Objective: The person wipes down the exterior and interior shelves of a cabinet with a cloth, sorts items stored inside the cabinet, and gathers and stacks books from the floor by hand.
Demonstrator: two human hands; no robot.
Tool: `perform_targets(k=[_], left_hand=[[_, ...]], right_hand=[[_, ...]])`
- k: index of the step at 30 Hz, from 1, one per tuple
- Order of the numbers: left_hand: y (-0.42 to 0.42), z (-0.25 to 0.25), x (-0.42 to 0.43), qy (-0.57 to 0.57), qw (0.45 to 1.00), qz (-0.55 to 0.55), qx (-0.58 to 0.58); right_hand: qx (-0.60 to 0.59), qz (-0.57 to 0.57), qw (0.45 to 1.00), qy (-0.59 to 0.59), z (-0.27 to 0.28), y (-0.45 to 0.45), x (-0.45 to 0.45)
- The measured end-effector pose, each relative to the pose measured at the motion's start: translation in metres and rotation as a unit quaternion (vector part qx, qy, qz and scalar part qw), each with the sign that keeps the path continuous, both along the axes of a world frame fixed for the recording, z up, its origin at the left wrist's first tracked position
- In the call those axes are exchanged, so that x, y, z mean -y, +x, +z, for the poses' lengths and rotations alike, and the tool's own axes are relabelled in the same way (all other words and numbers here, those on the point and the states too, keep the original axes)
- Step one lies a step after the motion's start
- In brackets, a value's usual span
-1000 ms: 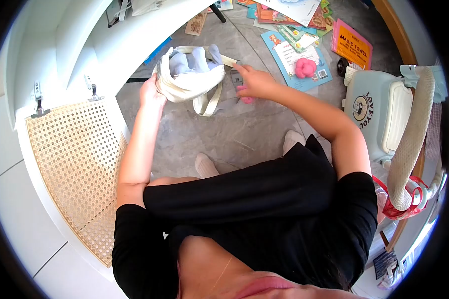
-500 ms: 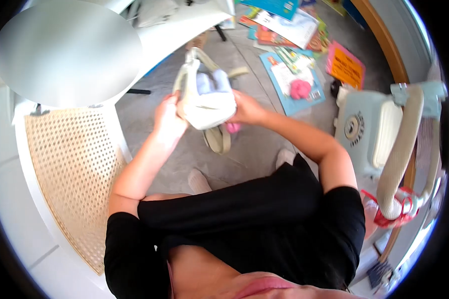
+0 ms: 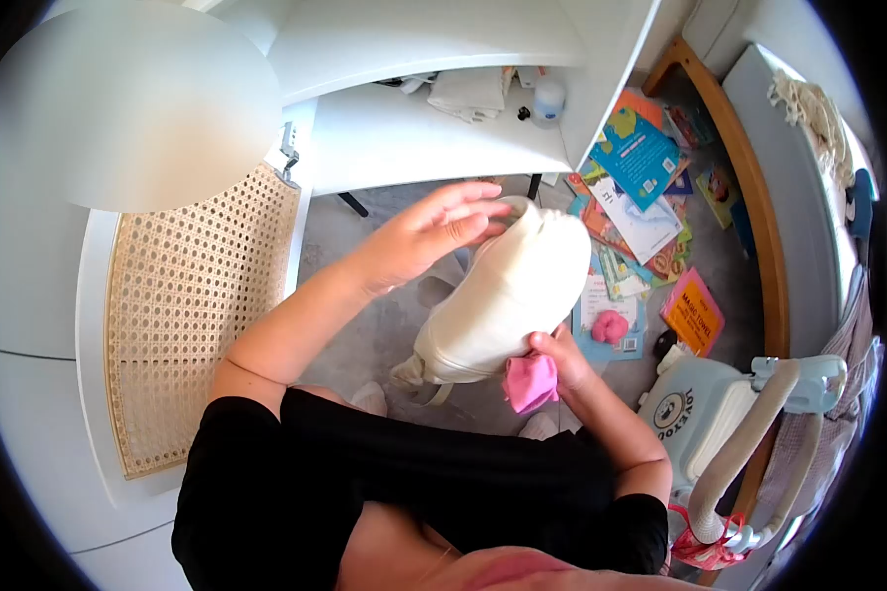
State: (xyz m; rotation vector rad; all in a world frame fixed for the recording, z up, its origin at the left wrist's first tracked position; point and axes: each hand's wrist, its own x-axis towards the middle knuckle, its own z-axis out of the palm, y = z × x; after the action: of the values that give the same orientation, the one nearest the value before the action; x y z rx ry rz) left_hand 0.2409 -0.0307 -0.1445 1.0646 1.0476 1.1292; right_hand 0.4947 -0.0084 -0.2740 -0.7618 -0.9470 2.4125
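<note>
A cream-coloured bag [image 3: 508, 295] with straps is tilted in front of me, above the floor. My right hand [image 3: 562, 360] grips its lower right side, thumb against the fabric. A pink piece of fabric [image 3: 530, 382] hangs just below that thumb; I cannot tell whether it is attached to the bag. My left hand [image 3: 434, 231] is open at the bag's upper left end, its fingers stretched out. Whether the fingertips touch the bag is unclear. The bag's underside and most of my right fingers are hidden.
A white cabinet [image 3: 434, 148] with an open shelf stands ahead, its cane-panelled door [image 3: 202, 325] at my left. Books [image 3: 636, 148] and a pink lump [image 3: 610, 327] lie on the floor to the right. Nearer stands a light blue item with padded handles [image 3: 700, 404].
Both hands held the bag before; the left has let go and opened. The bag has turned, hiding its open side and the pale contents. My view has shifted, showing more of the cabinet.
</note>
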Motion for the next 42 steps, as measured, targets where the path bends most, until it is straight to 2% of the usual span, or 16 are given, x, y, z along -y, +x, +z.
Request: perform_targets(k=[3,5,7,8,14,16,17,20,22,24,27,29,33,39,40,42], left_hand=[[-0.02,0.026,-0.002,0.1,0.988,0.018,-0.118],[-0.039,0.038,-0.001,0.11,0.99,0.065,-0.058],[-0.058,0.045,0.0,0.097,0.988,0.121,0.01],[-0.063,0.048,0.001,0.104,0.982,0.156,0.007],[-0.102,0.044,0.005,0.129,0.927,0.345,0.077],[-0.123,0.036,0.007,0.159,0.914,0.365,0.078],[-0.13,0.034,0.009,0.165,0.911,0.375,0.033],[-0.137,0.039,0.016,0.192,0.894,0.389,-0.108],[-0.137,0.027,0.004,0.225,0.853,0.411,-0.23],[-0.144,0.026,-0.008,0.24,0.789,0.421,-0.378],[-0.158,0.025,-0.029,0.268,0.859,0.385,-0.206],[-0.159,0.026,-0.03,0.233,0.873,0.388,-0.184],[-0.157,0.012,-0.026,0.195,0.882,0.419,-0.091],[-0.146,-0.01,-0.017,0.067,0.879,0.454,0.128],[-0.142,-0.015,-0.018,0.044,0.877,0.453,0.155],[-0.137,-0.019,-0.023,0.014,0.895,0.404,0.189]], right_hand=[[-0.009,0.006,1.0,-0.015,0.017,-0.007,-0.013],[0.0,-0.024,0.995,-0.099,0.028,-0.012,-0.029],[-0.004,-0.157,0.966,-0.203,0.084,-0.048,-0.041],[-0.033,-0.159,0.963,-0.214,0.105,-0.061,-0.051],[-0.231,0.058,0.96,-0.147,0.156,-0.125,-0.121],[-0.119,-0.004,0.992,0.033,0.195,-0.158,-0.116],[-0.06,-0.058,0.996,-0.009,0.192,-0.179,-0.129],[-0.066,-0.051,0.989,0.124,0.236,-0.203,-0.111],[-0.136,0.026,0.98,0.144,0.233,-0.226,-0.139],[-0.129,-0.021,0.981,0.144,0.237,-0.252,-0.147],[-0.166,-0.093,0.972,0.14,0.234,-0.28,-0.16],[-0.161,-0.159,0.962,0.15,0.237,-0.289,-0.162],[-0.102,-0.126,0.972,0.172,0.236,-0.282,-0.186],[0.004,-0.015,0.979,0.201,0.236,-0.169,-0.171],[0.045,-0.105,0.985,0.13,0.237,-0.153,-0.155],[0.101,-0.133,0.98,0.107,0.2,-0.124,-0.165]])
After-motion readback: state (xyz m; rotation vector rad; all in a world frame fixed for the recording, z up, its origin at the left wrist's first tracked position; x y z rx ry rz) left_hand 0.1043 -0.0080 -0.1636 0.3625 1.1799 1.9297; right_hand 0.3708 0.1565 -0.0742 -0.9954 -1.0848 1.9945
